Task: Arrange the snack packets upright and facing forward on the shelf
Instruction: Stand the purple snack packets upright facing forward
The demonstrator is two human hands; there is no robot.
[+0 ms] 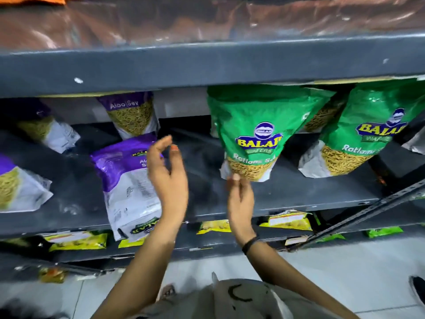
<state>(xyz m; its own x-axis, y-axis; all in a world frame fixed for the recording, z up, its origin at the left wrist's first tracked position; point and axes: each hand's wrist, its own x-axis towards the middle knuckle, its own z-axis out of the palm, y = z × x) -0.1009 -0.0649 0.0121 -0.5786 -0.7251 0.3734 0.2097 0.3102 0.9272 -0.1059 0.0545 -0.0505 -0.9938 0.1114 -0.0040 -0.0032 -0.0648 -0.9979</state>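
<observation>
On the dark grey shelf (299, 194) a green Ratlami Sev packet (255, 125) stands upright, front outward. My right hand (240, 199) pinches its lower left corner. A purple Aloo Sev packet (128, 180) leans at the shelf's front edge, its bottom hanging past the edge, mostly the white back panel showing. My left hand (169, 178) hovers just right of it, fingers apart, holding nothing. Another green packet (368, 134) stands at the right. More purple packets stand behind (132, 113) and at the left (48, 130), (16, 183).
The shelf above (207, 63) overhangs the packets' tops. Yellow and green packets (78, 241) fill the lower shelf. A slotted metal upright (358, 217) crosses diagonally at the right. A shoe (417, 291) rests on the white tiled floor.
</observation>
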